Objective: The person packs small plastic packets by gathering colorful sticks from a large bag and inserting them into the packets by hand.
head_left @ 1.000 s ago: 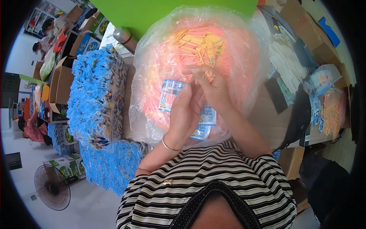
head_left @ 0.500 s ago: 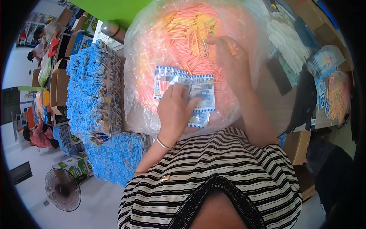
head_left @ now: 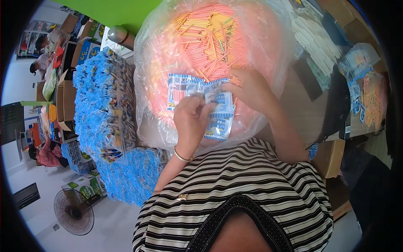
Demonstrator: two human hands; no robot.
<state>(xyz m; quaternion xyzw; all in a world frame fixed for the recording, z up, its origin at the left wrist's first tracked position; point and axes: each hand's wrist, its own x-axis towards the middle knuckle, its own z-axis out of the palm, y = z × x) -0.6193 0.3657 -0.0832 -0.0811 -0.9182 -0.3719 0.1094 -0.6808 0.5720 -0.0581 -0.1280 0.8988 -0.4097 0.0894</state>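
A large clear plastic bag (head_left: 147,84) stands open in front of me, full of thin pink, yellow and a few green sticks (head_left: 205,33). Several small blue-and-white packets (head_left: 218,128) lie over its near side. My left hand (head_left: 190,122) is closed, its thumb and fingers pinching one packet (head_left: 217,97) of this group. Close by, my right hand (head_left: 251,90) has its fingers curled, and the thumb reaches the top right corner of that packet. Whatever its fingertips hold is hidden.
Stacked blue packets (head_left: 98,101) fill a clear container at the left, above another blue heap (head_left: 130,174). A metal flask (head_left: 121,35) stands at the back left. White strips (head_left: 317,40) and a bag of sticks (head_left: 373,101) lie right. A fan (head_left: 74,211) stands lower left.
My right hand has come from the sticks toward me, down to the packet's upper edge. My left hand stays on the packets, which have shifted slightly.
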